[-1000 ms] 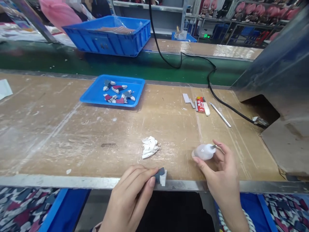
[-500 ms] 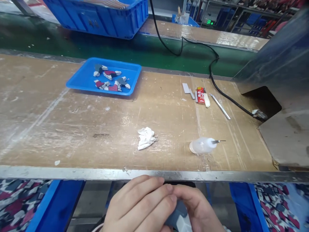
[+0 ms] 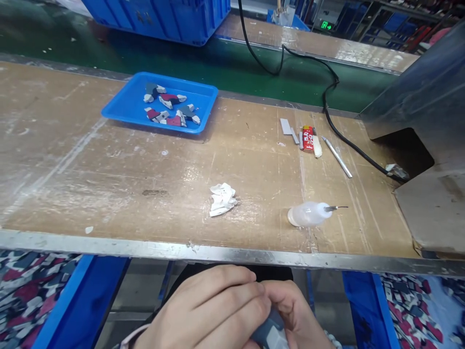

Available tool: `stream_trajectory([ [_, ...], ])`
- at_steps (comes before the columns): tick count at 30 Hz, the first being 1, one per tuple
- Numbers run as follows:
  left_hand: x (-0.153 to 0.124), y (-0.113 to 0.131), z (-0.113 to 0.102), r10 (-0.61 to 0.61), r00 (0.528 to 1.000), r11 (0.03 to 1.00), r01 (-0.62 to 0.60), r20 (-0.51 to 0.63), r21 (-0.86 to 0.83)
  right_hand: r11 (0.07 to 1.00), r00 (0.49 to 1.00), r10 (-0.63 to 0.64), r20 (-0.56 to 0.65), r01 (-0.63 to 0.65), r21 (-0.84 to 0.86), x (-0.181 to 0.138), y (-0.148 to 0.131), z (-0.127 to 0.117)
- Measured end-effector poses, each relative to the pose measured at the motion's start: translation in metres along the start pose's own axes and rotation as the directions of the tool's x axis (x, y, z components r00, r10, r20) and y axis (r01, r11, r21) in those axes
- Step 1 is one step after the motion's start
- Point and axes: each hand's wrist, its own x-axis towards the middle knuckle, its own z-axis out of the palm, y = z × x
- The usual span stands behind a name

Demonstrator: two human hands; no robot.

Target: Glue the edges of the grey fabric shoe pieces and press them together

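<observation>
I note the right hand [image 3: 300, 310] has released the translucent bottle [image 3: 308, 214] onto the tabletop [image 3: 145, 165] and joined the left hand [image 3: 218, 310], both grips closed around the grey-and-white piece [image 3: 271, 330] nearside of the edge, leaving both occupied with it.

Left grip [image 3: 212, 310] arched, back upward, touching curled right grip [image 3: 300, 312].
</observation>
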Motion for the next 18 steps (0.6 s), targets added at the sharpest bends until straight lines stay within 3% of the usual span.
stream_trajectory([
  [4,0.017,-0.005,-0.006,0.006,0.988,0.922,0.054,0.155,-0.383,0.997,0.997,0.0,0.073,-0.005,0.075,0.005,0.027,-0.002],
  [7,0.023,-0.005,-0.004,0.0,0.985,0.858,0.089,0.173,-0.506,0.991,0.995,0.039,0.091,-0.05,0.124,0.011,0.041,-0.002],
  [18,0.013,0.0,0.008,-0.038,0.983,0.846,0.128,0.182,-0.517,0.99,0.991,0.108,0.074,-0.114,0.082,0.002,0.02,-0.003],
])
